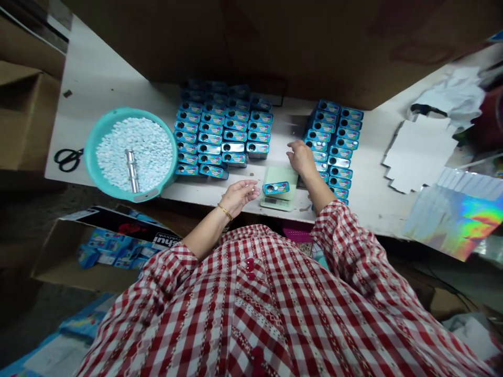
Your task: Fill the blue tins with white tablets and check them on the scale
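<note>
A small blue tin point(275, 188) with a dark round hole at one end lies on a pale green kitchen scale point(293, 183). Just left of the scale is my left hand point(238, 198), its fingers stretched out and holding nothing. My right hand point(302, 157) hovers above the scale's far edge, beside the right group of blue tins point(340, 152). Its thumb and fingers are bent but apart, and nothing shows between them. Beyond my left hand stands a larger group of similar tins point(210, 139), in several columns.
A turquoise basin point(91, 152) of small pale tablets holds a metal cylinder point(132, 170). Black-handled scissors point(67, 159) lie left of it. A big cardboard box point(255, 47) looms behind. White card cutouts point(420, 152) and shiny holographic sheets point(458, 214) are at right; an open carton point(63, 256) sits lower left.
</note>
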